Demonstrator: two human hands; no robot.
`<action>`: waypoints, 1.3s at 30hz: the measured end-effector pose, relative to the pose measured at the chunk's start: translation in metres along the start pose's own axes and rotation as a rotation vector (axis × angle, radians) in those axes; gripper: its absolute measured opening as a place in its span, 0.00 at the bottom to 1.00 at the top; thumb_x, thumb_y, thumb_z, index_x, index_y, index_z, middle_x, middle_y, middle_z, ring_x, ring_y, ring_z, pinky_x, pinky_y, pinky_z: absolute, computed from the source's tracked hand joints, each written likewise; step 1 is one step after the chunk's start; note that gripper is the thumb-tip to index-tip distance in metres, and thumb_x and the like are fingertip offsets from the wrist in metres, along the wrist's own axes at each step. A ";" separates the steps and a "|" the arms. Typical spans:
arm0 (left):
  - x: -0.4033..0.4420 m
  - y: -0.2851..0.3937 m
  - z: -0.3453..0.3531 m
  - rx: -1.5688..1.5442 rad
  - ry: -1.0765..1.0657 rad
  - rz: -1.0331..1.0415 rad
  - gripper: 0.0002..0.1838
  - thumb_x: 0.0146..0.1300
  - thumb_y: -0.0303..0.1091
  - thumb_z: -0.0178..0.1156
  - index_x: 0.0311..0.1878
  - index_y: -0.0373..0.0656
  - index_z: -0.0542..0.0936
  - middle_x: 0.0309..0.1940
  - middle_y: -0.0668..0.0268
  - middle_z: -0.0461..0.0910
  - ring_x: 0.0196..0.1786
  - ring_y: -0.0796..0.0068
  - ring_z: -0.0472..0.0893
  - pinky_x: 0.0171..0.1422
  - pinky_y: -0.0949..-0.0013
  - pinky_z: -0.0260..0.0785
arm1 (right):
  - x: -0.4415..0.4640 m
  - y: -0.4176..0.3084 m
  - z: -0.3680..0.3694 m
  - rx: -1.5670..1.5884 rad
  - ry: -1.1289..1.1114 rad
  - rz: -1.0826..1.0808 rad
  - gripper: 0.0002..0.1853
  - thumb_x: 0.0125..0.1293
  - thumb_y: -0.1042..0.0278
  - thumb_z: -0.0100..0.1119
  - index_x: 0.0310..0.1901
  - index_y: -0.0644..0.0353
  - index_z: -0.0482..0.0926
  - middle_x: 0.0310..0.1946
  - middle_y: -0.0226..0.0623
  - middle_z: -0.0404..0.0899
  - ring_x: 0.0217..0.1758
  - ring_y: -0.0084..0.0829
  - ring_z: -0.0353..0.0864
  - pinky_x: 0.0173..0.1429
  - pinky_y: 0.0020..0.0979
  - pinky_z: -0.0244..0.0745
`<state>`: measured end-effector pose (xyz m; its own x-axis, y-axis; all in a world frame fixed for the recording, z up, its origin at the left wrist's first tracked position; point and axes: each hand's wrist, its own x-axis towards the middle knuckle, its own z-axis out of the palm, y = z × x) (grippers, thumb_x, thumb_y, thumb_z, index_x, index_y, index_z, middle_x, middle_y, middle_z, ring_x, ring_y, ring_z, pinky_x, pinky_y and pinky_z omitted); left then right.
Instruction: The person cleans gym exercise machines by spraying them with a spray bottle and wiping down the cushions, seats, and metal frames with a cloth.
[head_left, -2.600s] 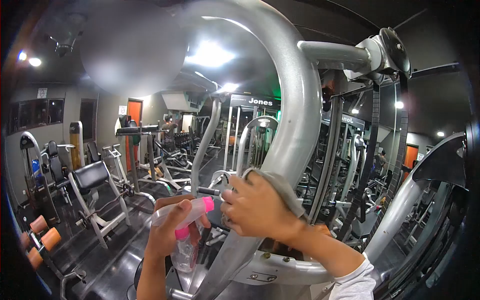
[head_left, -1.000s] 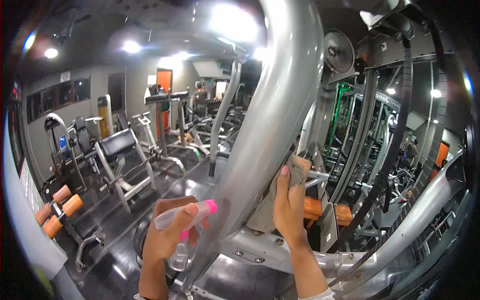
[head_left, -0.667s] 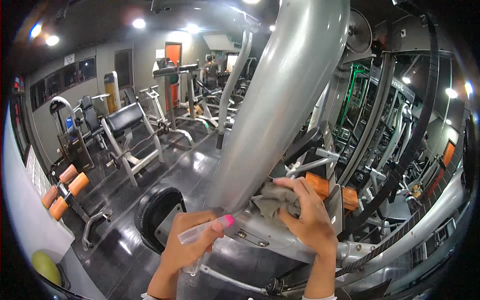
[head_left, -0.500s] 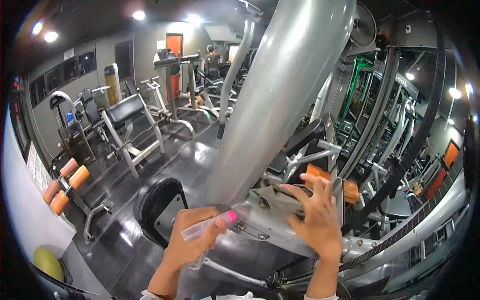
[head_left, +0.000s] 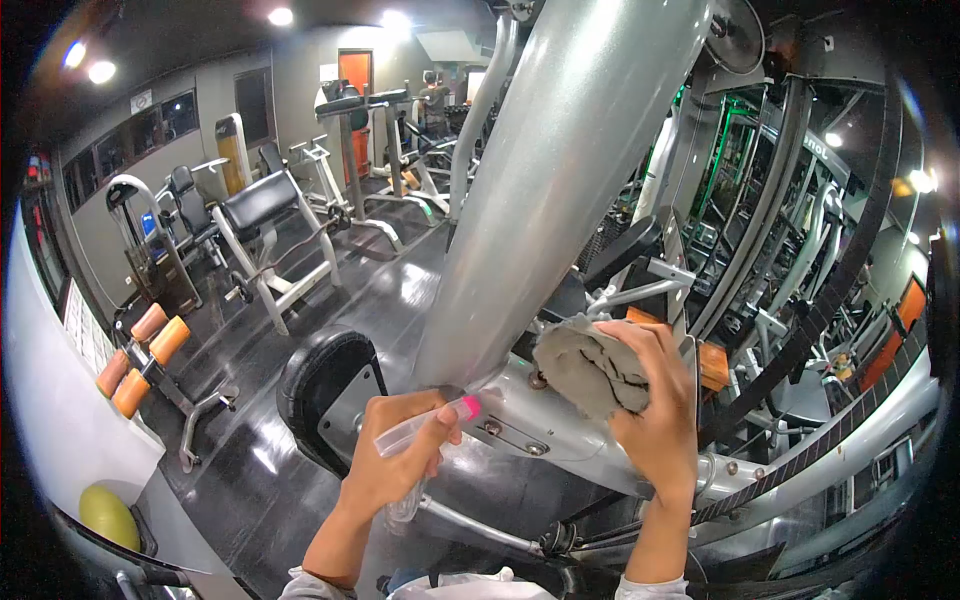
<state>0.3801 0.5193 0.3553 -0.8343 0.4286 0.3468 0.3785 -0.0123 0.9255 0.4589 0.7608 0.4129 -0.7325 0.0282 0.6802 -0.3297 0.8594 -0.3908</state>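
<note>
Crumpled grey cloth [head_left: 590, 368], clear pink-nozzled spray bottle [head_left: 424, 428]

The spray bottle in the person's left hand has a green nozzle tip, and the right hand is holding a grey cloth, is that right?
Not quite: the nozzle tip is pink, not green, as the head view shows. The rest stands: the spray bottle is in the left hand, and the right hand holds a grey cloth.

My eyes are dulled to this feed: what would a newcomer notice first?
Probably the thick silver tube slanting through the middle. Then the pink-nozzled spray bottle in the left hand and the crumpled grey cloth in the right hand. Orange rollers stand out at lower left.
</note>
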 end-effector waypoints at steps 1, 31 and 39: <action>-0.001 -0.001 -0.001 0.000 0.001 -0.004 0.28 0.72 0.52 0.53 0.24 0.36 0.79 0.16 0.68 0.75 0.16 0.81 0.75 0.21 0.75 0.63 | -0.001 -0.005 -0.001 -0.052 0.047 -0.021 0.33 0.44 0.81 0.63 0.57 0.51 0.79 0.54 0.40 0.77 0.58 0.49 0.78 0.63 0.41 0.73; -0.047 -0.016 -0.034 -0.083 0.065 -0.100 0.38 0.67 0.68 0.52 0.30 0.34 0.82 0.24 0.63 0.82 0.18 0.75 0.79 0.21 0.73 0.67 | -0.017 -0.043 0.105 -0.374 0.223 -0.452 0.18 0.48 0.70 0.66 0.44 0.48 0.85 0.45 0.20 0.80 0.45 0.30 0.75 0.47 0.31 0.73; -0.051 -0.017 -0.042 -0.108 0.030 -0.060 0.36 0.69 0.65 0.52 0.34 0.32 0.83 0.26 0.61 0.83 0.18 0.74 0.79 0.21 0.73 0.68 | -0.053 -0.020 0.151 -0.641 -0.056 -0.593 0.16 0.55 0.63 0.59 0.45 0.56 0.85 0.45 0.26 0.80 0.51 0.26 0.78 0.56 0.31 0.66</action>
<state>0.3992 0.4602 0.3287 -0.8661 0.4046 0.2937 0.2840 -0.0852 0.9550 0.4147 0.6650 0.2908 -0.5804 -0.5249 0.6226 -0.2798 0.8465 0.4529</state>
